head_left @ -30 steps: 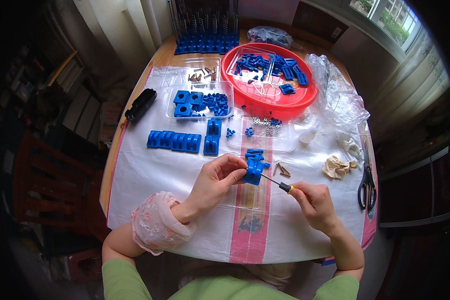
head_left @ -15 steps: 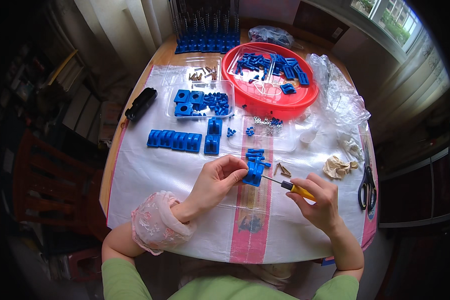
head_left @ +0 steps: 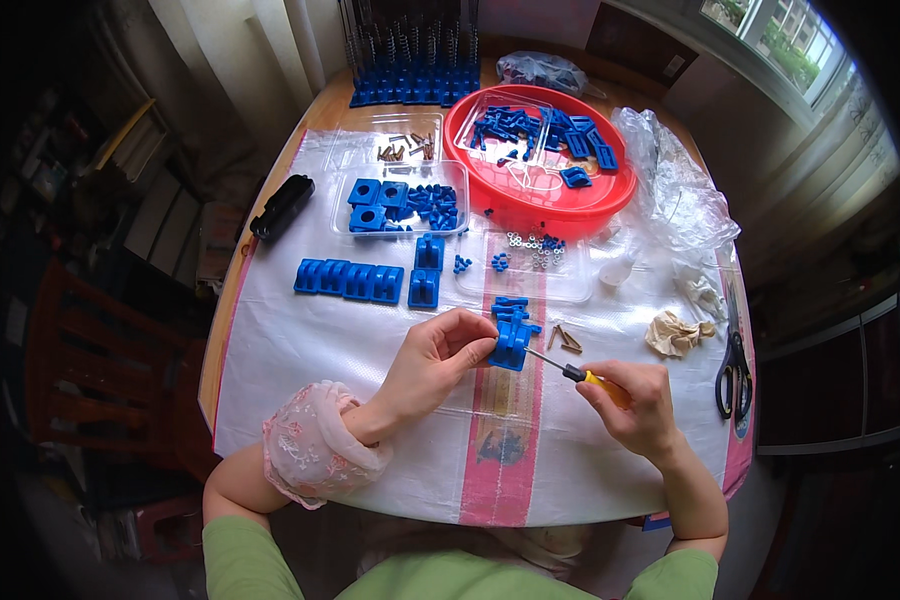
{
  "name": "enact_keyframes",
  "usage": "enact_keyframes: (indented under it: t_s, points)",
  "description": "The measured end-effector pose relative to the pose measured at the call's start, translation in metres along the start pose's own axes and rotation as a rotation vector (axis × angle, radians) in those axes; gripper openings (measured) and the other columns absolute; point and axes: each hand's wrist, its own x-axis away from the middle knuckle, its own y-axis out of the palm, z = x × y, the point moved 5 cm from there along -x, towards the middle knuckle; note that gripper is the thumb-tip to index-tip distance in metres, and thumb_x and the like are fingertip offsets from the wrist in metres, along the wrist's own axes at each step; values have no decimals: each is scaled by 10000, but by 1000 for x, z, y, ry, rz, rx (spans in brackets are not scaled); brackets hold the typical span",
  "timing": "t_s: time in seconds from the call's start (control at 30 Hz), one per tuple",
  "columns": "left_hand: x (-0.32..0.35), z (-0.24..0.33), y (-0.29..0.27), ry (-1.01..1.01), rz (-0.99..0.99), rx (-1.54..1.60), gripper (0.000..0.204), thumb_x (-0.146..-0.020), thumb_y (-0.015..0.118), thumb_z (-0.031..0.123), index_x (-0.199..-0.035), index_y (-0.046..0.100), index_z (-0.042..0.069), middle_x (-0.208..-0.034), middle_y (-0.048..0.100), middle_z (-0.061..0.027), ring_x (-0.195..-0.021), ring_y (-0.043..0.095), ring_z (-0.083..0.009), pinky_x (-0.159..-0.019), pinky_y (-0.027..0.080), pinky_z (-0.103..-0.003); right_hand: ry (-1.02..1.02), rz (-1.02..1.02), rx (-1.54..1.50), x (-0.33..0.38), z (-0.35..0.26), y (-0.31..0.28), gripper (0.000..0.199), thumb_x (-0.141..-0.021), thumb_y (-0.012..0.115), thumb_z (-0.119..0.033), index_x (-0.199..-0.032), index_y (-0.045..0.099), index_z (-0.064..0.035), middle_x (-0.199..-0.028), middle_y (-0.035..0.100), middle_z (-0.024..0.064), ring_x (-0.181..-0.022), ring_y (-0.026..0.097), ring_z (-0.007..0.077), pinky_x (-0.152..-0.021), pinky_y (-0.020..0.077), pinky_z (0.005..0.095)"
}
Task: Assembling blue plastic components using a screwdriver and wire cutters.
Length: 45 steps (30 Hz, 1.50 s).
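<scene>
Nearest, low on the right: right hand, curled firmly round the yellow handle of a screwdriver. A little farther in, reaching from the left: left hand, thumb and fingers pinched at the left side of a blue block. Left nearer, fingertips touching; right well apart, linked only through the tool. From the left hand, block just to the right; from the right hand, ahead and leftward. Screwdriver's long axis slanting away and left, tip at the block's right side; too small to tell if seated in anything. Impossible to tell, too, if propped on the white-covered tabletop or raised.

Just right of the block, loose brass screws; right behind, small blue parts. Farther off, leftward, a row of finished-looking blocks; beyond, a clear box; farthest, rightward, a red tray.
</scene>
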Motion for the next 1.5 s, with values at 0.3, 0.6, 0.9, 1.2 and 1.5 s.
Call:
enact_keyframes:
  t_s: [0.3,0.6,0.9,1.2,1.5]
  points:
    - [-1,0,-2,8,-41,-9,121,-1006,621,32,-1124,623,5,-1114,698,-75,-1051,675,-142,-958,573,-324,130,-141,-36,2,3,2,184,-882,779,-202,-922,697,-41,-585,612,81,-476,609,211,-477,438,326]
    - [-2,1,-2,19,-33,-11,119,-1005,618,25,-1123,620,7,-1108,708,-87,-1051,680,-149,-956,573,-325,64,-69,-121,-1,-1,1,215,-824,825,-120,-902,654,-17,-752,619,109,-600,637,226,-529,476,328]
    - [-1,4,-4,29,-13,-51,88,-1000,619,12,-1088,625,13,-1069,727,-97,-1035,688,-149,-944,576,-323,99,-87,31,-1,1,2,151,-898,748,-144,-901,676,-10,-734,631,82,-543,606,239,-512,438,341]
    - [-1,3,-3,33,-4,-53,74,-992,627,0,-1063,629,20,-1066,727,-94,-1037,689,-149,-938,579,-314,94,-21,-135,-2,-3,1,237,-834,803,-82,-999,643,-22,-793,641,113,-610,631,262,-544,477,349]
    - [-2,1,-6,50,-9,-45,67,-987,633,-6,-1047,632,24,-1066,728,-97,-1037,692,-156,-935,585,-319,63,-99,24,-2,1,2,145,-892,749,-119,-943,663,-14,-763,653,109,-581,628,272,-544,475,342]
